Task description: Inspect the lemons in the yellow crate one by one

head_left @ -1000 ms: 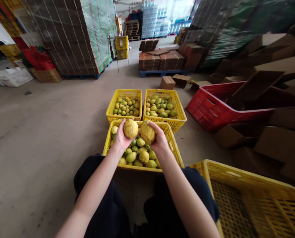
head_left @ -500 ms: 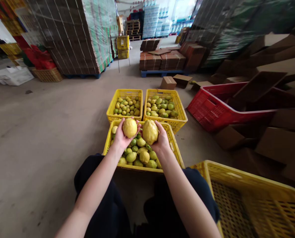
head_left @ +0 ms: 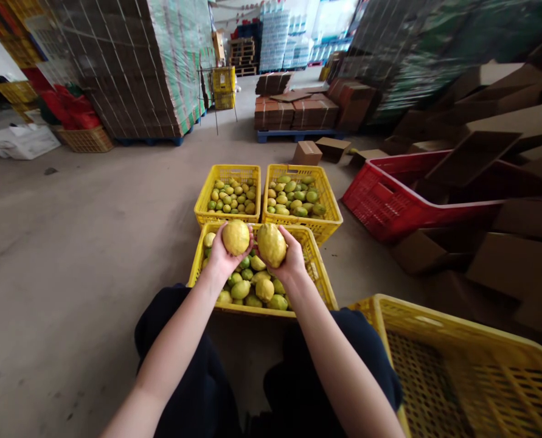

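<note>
My left hand (head_left: 222,258) is closed around a smooth, round yellow lemon (head_left: 236,237). A larger, bumpy lemon (head_left: 272,245) rests in my right hand (head_left: 294,258), whose fingers curl about its right side. Both hands are side by side above the near yellow crate (head_left: 257,309), which is full of yellow and green lemons (head_left: 264,290). Behind it stand two more yellow crates: the left one (head_left: 227,217) contains small yellow-green lemons (head_left: 235,195), the right one (head_left: 323,228) larger greenish ones (head_left: 299,196). My hands hide part of the near crate's fruit.
At the lower right, close to my leg, is another yellow crate (head_left: 439,331). A red crate (head_left: 389,201) and loose cardboard boxes (head_left: 521,255) crowd the right side. Farther back are flattened cartons on a blue pallet (head_left: 298,135) and a wrapped stack (head_left: 115,67).
The lemon in my right hand has turned and tilted a little, with its tip now toward the upper left. My left hand keeps its lemon, and the view has shifted slightly.
</note>
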Available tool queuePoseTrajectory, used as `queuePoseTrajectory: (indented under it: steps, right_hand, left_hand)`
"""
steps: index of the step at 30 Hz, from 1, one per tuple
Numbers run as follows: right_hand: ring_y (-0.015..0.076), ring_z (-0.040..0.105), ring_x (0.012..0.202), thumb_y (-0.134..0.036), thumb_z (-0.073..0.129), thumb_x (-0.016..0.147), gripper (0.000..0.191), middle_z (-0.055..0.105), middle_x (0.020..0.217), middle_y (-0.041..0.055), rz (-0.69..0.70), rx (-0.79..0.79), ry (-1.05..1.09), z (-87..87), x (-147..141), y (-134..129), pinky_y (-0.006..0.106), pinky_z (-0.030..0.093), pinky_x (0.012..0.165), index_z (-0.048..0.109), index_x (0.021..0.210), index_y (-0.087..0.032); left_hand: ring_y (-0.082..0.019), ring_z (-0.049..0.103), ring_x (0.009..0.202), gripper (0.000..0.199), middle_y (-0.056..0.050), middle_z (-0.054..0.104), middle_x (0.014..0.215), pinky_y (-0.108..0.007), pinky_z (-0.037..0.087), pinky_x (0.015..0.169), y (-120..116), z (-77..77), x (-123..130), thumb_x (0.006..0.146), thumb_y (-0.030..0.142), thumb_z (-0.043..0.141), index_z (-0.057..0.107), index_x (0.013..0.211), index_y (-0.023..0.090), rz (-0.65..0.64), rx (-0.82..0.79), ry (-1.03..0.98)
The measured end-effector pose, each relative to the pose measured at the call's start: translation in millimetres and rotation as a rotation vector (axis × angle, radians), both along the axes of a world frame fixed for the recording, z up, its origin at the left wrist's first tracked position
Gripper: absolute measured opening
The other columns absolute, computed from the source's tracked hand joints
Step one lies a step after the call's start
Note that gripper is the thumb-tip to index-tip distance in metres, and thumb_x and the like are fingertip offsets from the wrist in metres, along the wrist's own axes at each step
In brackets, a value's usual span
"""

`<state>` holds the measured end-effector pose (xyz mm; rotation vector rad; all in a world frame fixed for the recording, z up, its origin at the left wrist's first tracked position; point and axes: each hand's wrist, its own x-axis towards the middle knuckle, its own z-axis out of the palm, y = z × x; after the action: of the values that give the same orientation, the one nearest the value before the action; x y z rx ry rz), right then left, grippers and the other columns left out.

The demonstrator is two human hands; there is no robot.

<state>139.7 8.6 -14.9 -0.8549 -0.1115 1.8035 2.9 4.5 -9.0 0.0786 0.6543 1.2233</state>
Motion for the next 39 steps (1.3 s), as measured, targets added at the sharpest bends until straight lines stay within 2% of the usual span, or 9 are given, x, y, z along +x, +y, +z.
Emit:
queuePoseTrajectory:
  steps: [5, 13, 19, 22, 26, 32, 36, 39]
  right_hand:
    - [0.0223, 0.071, 0.068, -0.034, 0.054, 0.082, 0.019, 0.069, 0.059, 0.0029, -0.014, -0.004, 0.036, 2.3, 1.5, -1.0, 0.036, 0.060, 0.063, 0.064, 0.077, -0.019]
    - [0.0250, 0.071, 0.072, -0.036, 0.062, 0.076, 0.019, 0.069, 0.065, 0.0053, 0.069, 0.072, 0.107, 1.3, 3.2, -1.3, 0.039, 0.060, 0.065, 0.064, 0.082, -0.019]
    - [0.0280, 0.070, 0.077, -0.030, 0.052, 0.073, 0.027, 0.071, 0.071, 0.0093, 0.051, 0.111, 0.181, 2.6, 6.2, -1.3, 0.047, 0.059, 0.069, 0.064, 0.092, -0.016]
    - [0.0251, 0.070, 0.076, -0.029, 0.051, 0.078, 0.026, 0.072, 0.073, 0.0082, 0.038, 0.156, 0.147, 6.1, 6.6, -1.7, 0.042, 0.060, 0.069, 0.065, 0.095, -0.015]
    - [0.0199, 0.069, 0.069, -0.040, 0.058, 0.079, 0.027, 0.072, 0.074, 0.0054, 0.020, 0.140, 0.183, 6.7, 3.6, -4.3, 0.032, 0.058, 0.060, 0.065, 0.092, -0.017]
    - [0.0201, 0.069, 0.078, -0.037, 0.054, 0.082, 0.028, 0.073, 0.085, 0.0078, -0.079, 0.069, 0.301, 4.1, 0.0, -5.6, 0.031, 0.060, 0.061, 0.063, 0.098, -0.017]
    - [0.0159, 0.066, 0.068, -0.034, 0.049, 0.083, 0.025, 0.070, 0.079, 0.0075, -0.084, -0.003, 0.340, 1.0, 3.1, -1.4, 0.019, 0.053, 0.045, 0.061, 0.096, -0.016]
    - [0.0147, 0.061, 0.059, -0.033, 0.047, 0.082, 0.021, 0.065, 0.068, 0.0050, -0.111, -0.072, 0.275, -2.1, 4.7, 1.3, 0.017, 0.046, 0.037, 0.058, 0.089, -0.018]
  left_hand:
    - [-0.020, 0.068, 0.070, 0.038, -0.009, 0.071, 0.085, -0.029, 0.056, 0.063, 2.4, -4.8, -2.4, 0.090, 0.038, 0.043, 0.062, 0.116, 0.017, 0.005, 0.008, -0.019]
    - [-0.019, 0.067, 0.068, 0.041, -0.008, 0.070, 0.080, -0.028, 0.055, 0.061, 0.5, -0.3, -2.6, 0.089, 0.039, 0.040, 0.061, 0.117, 0.016, 0.016, -0.010, -0.020]
    - [-0.019, 0.067, 0.068, 0.038, -0.007, 0.071, 0.081, -0.030, 0.056, 0.063, 2.6, -2.4, -7.2, 0.088, 0.036, 0.041, 0.061, 0.115, 0.019, 0.064, -0.014, -0.023]
    - [-0.019, 0.067, 0.069, 0.037, -0.008, 0.071, 0.080, -0.029, 0.057, 0.063, 3.0, -3.5, -8.4, 0.088, 0.036, 0.041, 0.062, 0.112, 0.017, 0.071, -0.017, -0.034]
    - [-0.018, 0.067, 0.067, 0.034, -0.008, 0.070, 0.078, -0.027, 0.056, 0.059, 1.1, -0.4, -7.3, 0.088, 0.034, 0.040, 0.063, 0.104, 0.017, 0.074, -0.011, -0.011]
    - [-0.020, 0.070, 0.079, 0.029, -0.009, 0.071, 0.085, -0.030, 0.059, 0.068, -2.0, 3.0, -3.2, 0.087, 0.031, 0.043, 0.063, 0.101, 0.017, 0.105, 0.006, -0.028]
    - [-0.024, 0.070, 0.087, 0.035, -0.012, 0.070, 0.093, -0.037, 0.060, 0.073, -1.4, -0.2, -0.9, 0.088, 0.033, 0.042, 0.059, 0.111, 0.014, 0.092, -0.051, -0.110]
    - [-0.025, 0.069, 0.089, 0.037, -0.015, 0.068, 0.095, -0.038, 0.061, 0.070, 0.1, -2.4, 1.3, 0.089, 0.032, 0.041, 0.057, 0.114, 0.010, 0.099, -0.101, -0.113]
